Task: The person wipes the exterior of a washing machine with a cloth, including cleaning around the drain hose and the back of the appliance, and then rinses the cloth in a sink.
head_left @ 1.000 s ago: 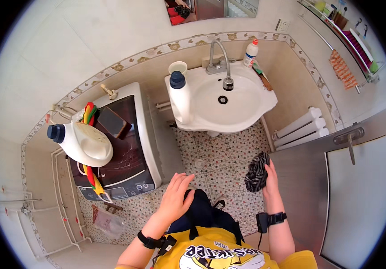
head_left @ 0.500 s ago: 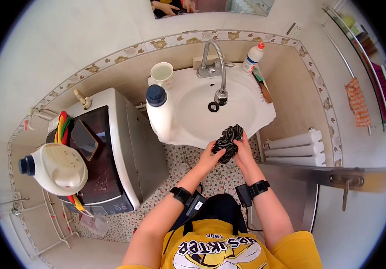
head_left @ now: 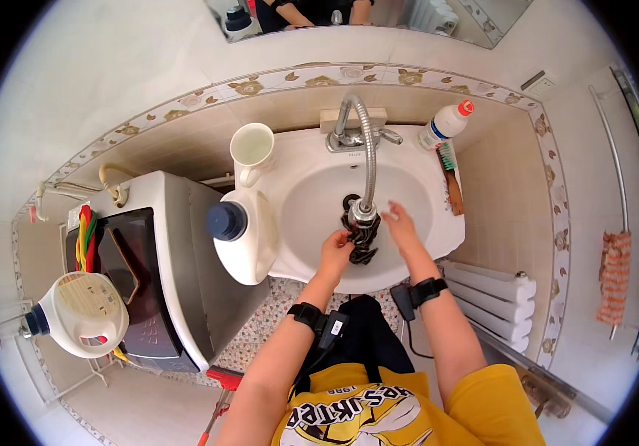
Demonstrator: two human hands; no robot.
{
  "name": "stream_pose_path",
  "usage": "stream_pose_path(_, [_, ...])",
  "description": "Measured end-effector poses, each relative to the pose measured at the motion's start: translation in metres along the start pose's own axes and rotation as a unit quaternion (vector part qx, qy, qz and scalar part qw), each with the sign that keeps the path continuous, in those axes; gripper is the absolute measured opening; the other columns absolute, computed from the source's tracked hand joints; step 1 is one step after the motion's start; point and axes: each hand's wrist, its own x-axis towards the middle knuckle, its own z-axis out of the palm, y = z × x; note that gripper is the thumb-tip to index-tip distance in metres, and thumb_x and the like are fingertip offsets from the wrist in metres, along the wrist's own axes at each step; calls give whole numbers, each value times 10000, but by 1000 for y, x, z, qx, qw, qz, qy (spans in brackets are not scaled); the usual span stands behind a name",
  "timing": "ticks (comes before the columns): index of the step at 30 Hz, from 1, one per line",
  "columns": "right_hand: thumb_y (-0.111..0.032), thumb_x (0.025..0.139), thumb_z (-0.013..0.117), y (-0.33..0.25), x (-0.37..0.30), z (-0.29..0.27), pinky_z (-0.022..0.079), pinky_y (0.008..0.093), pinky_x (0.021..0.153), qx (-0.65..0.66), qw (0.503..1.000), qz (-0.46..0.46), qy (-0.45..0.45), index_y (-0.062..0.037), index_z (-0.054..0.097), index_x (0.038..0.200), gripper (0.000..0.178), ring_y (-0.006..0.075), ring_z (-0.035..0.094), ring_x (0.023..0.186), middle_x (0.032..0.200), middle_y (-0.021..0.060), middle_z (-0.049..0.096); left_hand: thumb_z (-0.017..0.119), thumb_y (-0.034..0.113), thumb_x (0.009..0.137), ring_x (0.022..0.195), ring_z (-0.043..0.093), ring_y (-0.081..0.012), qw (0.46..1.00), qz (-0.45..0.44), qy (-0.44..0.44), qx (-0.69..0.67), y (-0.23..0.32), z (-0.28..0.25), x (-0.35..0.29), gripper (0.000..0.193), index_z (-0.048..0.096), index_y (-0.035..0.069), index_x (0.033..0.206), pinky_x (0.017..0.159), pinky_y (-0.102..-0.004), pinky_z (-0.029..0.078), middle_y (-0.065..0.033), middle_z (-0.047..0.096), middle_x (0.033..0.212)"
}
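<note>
Dark striped cloth (head_left: pixel 365 238) lay in the sink (head_left: pixel 308 208), mid-frame, longest up and down. I saw the left hand (head_left: pixel 336 251), nearer, touch its left side, grip unclear. The right hand (head_left: pixel 400 224), wide and empty, was just right of it.

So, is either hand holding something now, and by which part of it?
The left hand is at the left edge of the crumpled black and grey cloth in the white oval basin; whether it grips cannot be told. The right hand holds nothing.
</note>
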Motion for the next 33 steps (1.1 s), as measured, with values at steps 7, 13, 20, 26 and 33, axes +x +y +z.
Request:
stream_pose_path(7, [-120, 865, 486, -85, 71, -39, 463, 273, 747, 277, 960, -21, -23, 8, 519, 1155, 319, 125, 532, 925, 1085, 76, 574, 581, 63, 805, 787, 534, -107, 996, -32, 16, 81, 14, 30, 25, 195, 571, 34, 998, 721, -264, 425, -14, 591, 858])
stream_pose_path(13, [-106, 872, 468, -109, 90, -47, 454, 248, 741, 250, 967, -25, -33, 35, 582, 1039, 246, 127, 558, 864, 996, 79, 628, 581, 20, 770, 852, 581, -162, 996, -63, 58, 40, 21, 41, 37, 282, 585, 28, 1052, 759, -285, 436, -77, 633, 938])
stream_pose_path(20, [-125, 887, 460, -109, 90, -55, 442, 261, 770, 273, 959, -19, -76, 45, 549, 1087, 278, 135, 557, 913, 1023, 85, 624, 692, 95, 736, 801, 561, -160, 990, 47, 81, 108, -40, 36, 57, 342, 493, 9, 1000, 721, -292, 460, -75, 573, 878])
stream_pose_path(26, [-130, 886, 460, -71, 84, -49, 428, 269, 773, 285, 951, -10, -120, -47, 508, 1195, 324, 125, 531, 925, 1123, 63, 579, 740, 216, 674, 867, 574, -281, 940, 186, 155, 239, -64, 34, 55, 493, 470, 24, 1040, 768, -401, 453, -120, 586, 919])
stream_pose_path(33, [-189, 840, 528, 49, 51, 8, 410, 288, 792, 78, 961, 169, -204, -112, 415, 1297, 477, 180, 498, 1009, 1238, 68, 491, 629, 182, 787, 887, 554, -205, 962, 32, 62, 264, -34, 27, 52, 297, 525, 67, 1040, 775, -314, 435, -61, 581, 953])
